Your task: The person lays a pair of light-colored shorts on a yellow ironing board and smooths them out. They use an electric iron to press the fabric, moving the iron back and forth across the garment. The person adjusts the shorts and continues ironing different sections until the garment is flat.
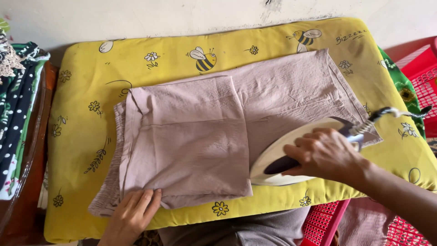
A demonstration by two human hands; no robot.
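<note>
A folded mauve garment (191, 136) lies on a yellow padded cover (82, 136) printed with bees and flowers. My right hand (325, 155) grips the dark handle of a cream electric iron (291, 146), whose sole rests on the garment's right half, tip pointing left. Its braided cord (391, 112) trails off to the right. My left hand (134, 214) lies flat, fingers together, pressing the garment's near left corner at the pad's front edge.
A pile of folded patterned cloth (18, 114) sits on a wooden surface at the left. Red plastic baskets (423, 77) stand at the right and below the pad's front edge (325, 223). A white wall runs behind.
</note>
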